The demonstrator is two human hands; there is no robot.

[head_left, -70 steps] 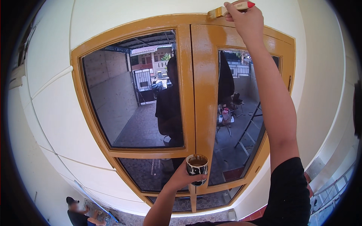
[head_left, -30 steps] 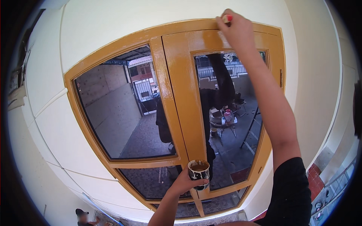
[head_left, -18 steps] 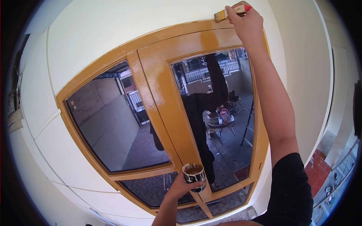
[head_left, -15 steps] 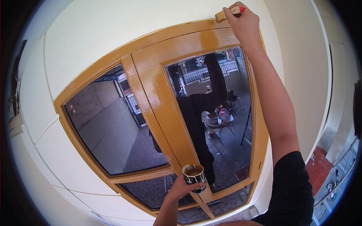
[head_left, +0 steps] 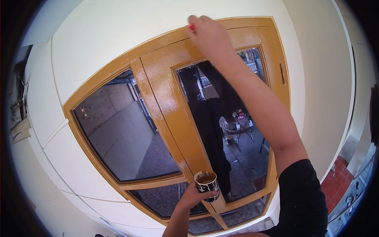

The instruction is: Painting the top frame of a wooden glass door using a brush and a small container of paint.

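Observation:
Near the bottom middle, my left hand (head_left: 194,196) is wrapped round a paint-streaked cup (head_left: 207,189) with brown paint inside. The cup is held upright in front of the door. My right hand (head_left: 210,36) reaches high, closed on a paintbrush whose red handle end (head_left: 191,27) pokes out of the fist. Its bristles are hidden behind my hand. That hand is at the top rail of the orange-brown wooden door frame (head_left: 158,46), close to the white wall; whether the brush touches the wood cannot be seen.
Large glass panes (head_left: 118,130) fill the frame and reflect a yard, a table and me. A dark hinge (head_left: 282,73) sits on the right side. Cream wall (head_left: 106,35) borders the frame. Red floor tiles (head_left: 337,179) lie at the far right.
My right hand has swept left along the top rail with the paintbrush, and the bristles have gone out of sight. My left hand still holds the cup, and the view has shifted slightly.

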